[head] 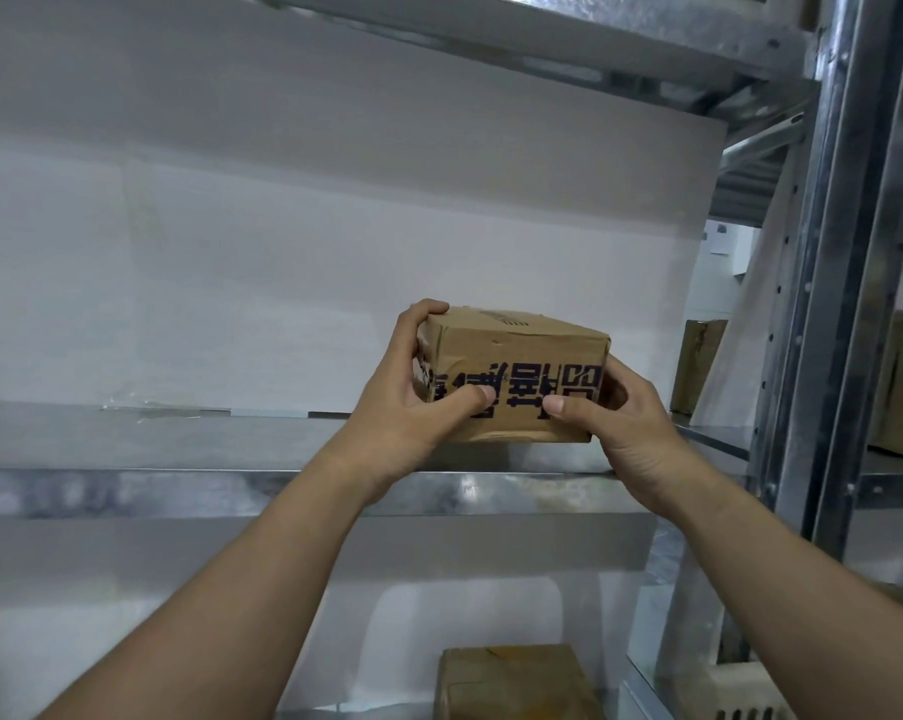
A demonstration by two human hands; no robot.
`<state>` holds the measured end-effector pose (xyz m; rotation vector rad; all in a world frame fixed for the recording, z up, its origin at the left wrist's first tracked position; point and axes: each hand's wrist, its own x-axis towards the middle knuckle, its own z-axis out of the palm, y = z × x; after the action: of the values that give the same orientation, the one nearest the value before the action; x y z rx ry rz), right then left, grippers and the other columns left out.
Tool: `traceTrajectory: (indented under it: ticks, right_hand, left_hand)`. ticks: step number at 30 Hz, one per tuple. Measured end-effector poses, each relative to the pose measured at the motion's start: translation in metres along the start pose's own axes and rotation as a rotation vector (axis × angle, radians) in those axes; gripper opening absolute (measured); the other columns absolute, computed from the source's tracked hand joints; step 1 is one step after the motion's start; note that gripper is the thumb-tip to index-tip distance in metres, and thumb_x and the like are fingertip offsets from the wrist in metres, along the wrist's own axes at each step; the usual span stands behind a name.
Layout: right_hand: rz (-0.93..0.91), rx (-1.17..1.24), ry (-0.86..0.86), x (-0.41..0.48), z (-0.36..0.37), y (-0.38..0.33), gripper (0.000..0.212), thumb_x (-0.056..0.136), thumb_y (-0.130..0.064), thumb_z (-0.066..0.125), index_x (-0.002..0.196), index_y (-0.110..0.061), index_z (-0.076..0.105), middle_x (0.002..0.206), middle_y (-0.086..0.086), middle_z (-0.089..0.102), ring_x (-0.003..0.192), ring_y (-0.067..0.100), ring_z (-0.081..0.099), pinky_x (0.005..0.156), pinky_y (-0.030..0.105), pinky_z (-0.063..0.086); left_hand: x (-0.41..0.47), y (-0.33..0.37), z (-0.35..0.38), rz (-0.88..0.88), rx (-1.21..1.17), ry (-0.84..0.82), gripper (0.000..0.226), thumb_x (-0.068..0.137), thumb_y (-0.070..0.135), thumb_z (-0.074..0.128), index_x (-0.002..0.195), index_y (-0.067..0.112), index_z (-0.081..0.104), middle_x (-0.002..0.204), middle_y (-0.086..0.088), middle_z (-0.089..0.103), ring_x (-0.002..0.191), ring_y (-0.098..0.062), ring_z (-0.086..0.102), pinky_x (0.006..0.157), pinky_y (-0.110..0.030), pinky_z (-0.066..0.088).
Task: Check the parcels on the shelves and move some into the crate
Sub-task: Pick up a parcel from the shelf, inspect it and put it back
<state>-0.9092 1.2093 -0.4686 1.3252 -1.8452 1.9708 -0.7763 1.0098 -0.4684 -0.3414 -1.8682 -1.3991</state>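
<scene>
Small cardboard box point(511, 374) with dark print, at the front edge of a metal shelf point(179, 444), left hand point(413, 402) and right hand point(620, 423) each in a closed grip on its ends, another box point(517, 680) on the shelf below.

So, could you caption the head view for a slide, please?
Both hands, left and right, grip a cardboard parcel at a metal shelf.

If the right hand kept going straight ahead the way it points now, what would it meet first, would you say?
The right hand already grips the cardboard box, so the box comes first. Pushed on together, they would probably reach the white back panel behind the shelf, though depth is hard to judge.
</scene>
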Motion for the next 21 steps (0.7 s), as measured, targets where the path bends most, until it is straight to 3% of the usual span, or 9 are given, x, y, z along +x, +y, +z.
traceTrajectory:
  ticks: [5,7,9,11,13,16,19,21]
  right_hand:
    - [-0.01,0.011,-0.002,-0.003,0.0,-0.004,0.063,0.065,-0.037,0.09,0.124,-0.029,0.069,0.115,-0.001,0.078,0.117,0.021,0.069,0.087,0.028,0.06]
    - [-0.007,0.019,-0.013,-0.002,-0.001,-0.003,0.069,0.063,-0.04,0.097,0.125,-0.035,0.067,0.119,-0.004,0.076,0.12,0.019,0.068,0.092,0.032,0.06]
    - [-0.002,0.063,-0.017,-0.001,-0.002,-0.004,0.07,0.067,-0.052,0.096,0.127,-0.039,0.063,0.126,-0.005,0.073,0.124,0.016,0.066,0.096,0.033,0.057]
    - [-0.016,0.108,0.012,-0.002,-0.002,-0.007,0.08,0.065,-0.075,0.086,0.128,-0.033,0.061,0.129,-0.005,0.072,0.117,0.011,0.067,0.09,0.027,0.057]
    - [-0.04,0.154,0.058,-0.005,-0.003,-0.012,0.088,0.061,-0.087,0.078,0.124,-0.028,0.063,0.128,-0.002,0.071,0.109,0.01,0.064,0.083,0.024,0.055]
    - [-0.078,0.245,0.104,-0.006,-0.006,-0.015,0.069,0.071,-0.065,0.088,0.122,-0.025,0.066,0.131,0.0,0.07,0.114,0.012,0.063,0.089,0.028,0.051]
    - [-0.137,0.247,0.134,-0.007,-0.008,-0.015,0.051,0.086,-0.015,0.08,0.132,-0.016,0.06,0.137,-0.003,0.069,0.12,0.018,0.067,0.096,0.037,0.051]
    - [-0.16,0.167,0.13,-0.007,-0.006,-0.019,0.063,0.089,0.008,0.074,0.142,-0.018,0.054,0.143,-0.004,0.064,0.123,0.02,0.069,0.096,0.035,0.055]
  left_hand:
    - [-0.002,0.001,0.001,0.024,-0.008,0.0,0.075,0.091,0.009,0.079,0.142,0.048,0.041,0.13,0.002,0.058,0.114,-0.019,0.069,0.083,-0.029,0.062]
    - [-0.002,0.001,-0.001,0.025,-0.029,-0.018,0.086,0.091,0.008,0.079,0.152,0.05,0.035,0.14,0.006,0.054,0.121,-0.014,0.066,0.085,-0.026,0.061]
    - [-0.001,0.0,-0.003,0.029,-0.046,-0.057,0.108,0.088,0.01,0.082,0.162,0.053,0.016,0.155,0.014,0.046,0.131,-0.004,0.059,0.094,-0.022,0.058]
    - [-0.001,0.0,-0.004,0.018,-0.021,-0.076,0.126,0.08,0.021,0.088,0.165,0.05,0.0,0.165,0.023,0.033,0.142,0.006,0.045,0.11,-0.023,0.05]
    - [0.0,-0.001,-0.004,0.008,0.069,-0.079,0.133,0.071,0.034,0.097,0.165,0.05,0.004,0.167,0.021,0.027,0.148,0.002,0.036,0.122,-0.035,0.04]
    - [0.0,-0.003,-0.003,0.021,0.239,-0.067,0.131,0.061,0.049,0.097,0.154,0.071,0.008,0.159,0.019,0.02,0.15,-0.022,0.029,0.125,-0.052,0.033]
    - [-0.001,-0.003,-0.001,0.046,0.299,-0.02,0.133,0.067,0.03,0.094,0.151,0.076,0.001,0.145,0.008,0.024,0.138,-0.026,0.037,0.122,-0.049,0.038]
    - [-0.001,-0.002,-0.002,0.07,0.295,-0.036,0.135,0.075,0.015,0.092,0.153,0.073,-0.001,0.145,0.009,0.028,0.134,-0.021,0.044,0.116,-0.046,0.047]
